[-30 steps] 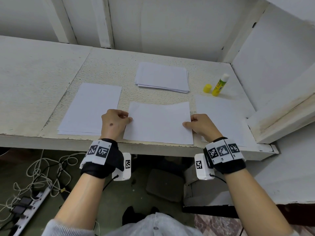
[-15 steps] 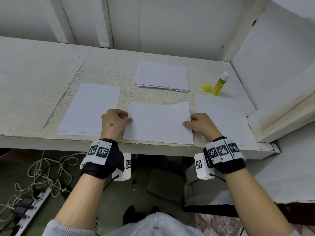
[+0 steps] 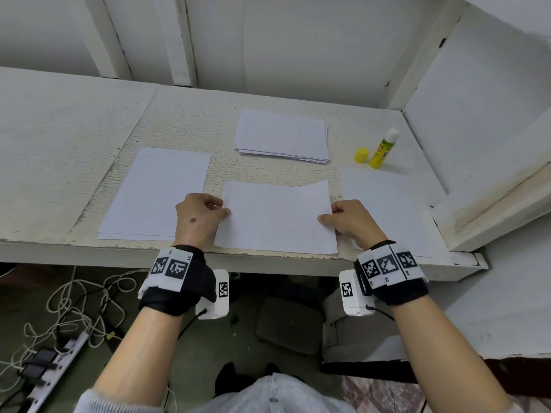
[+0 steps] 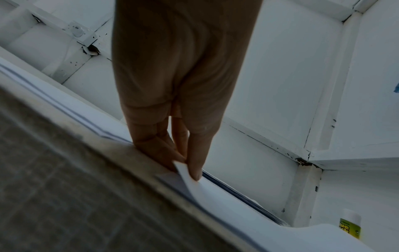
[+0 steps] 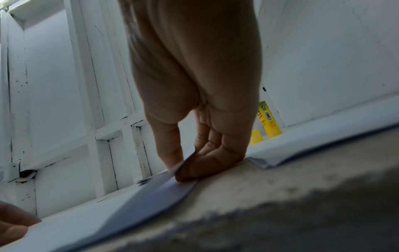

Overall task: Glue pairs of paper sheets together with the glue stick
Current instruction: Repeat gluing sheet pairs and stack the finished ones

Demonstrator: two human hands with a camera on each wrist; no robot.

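At the worktop's (image 3: pixel 74 120) near edge, the left hand (image 3: pixel 198 217) and right hand (image 3: pixel 351 220) pinch the side edges of the middle sheet (image 3: pixel 275 217), thumb on top, fingers (image 4: pixel 164 153) curled beneath; its far edge bows upward. Another sheet (image 3: pixel 158 189) lies just left, 1 more (image 3: pixel 387 204) just right. Bare worktop separates these from the paper stack (image 3: pixel 281 135) behind. Near the right wall stands the uncapped glue stick (image 3: pixel 383 149), its yellow cap (image 3: pixel 361 154) beside it.
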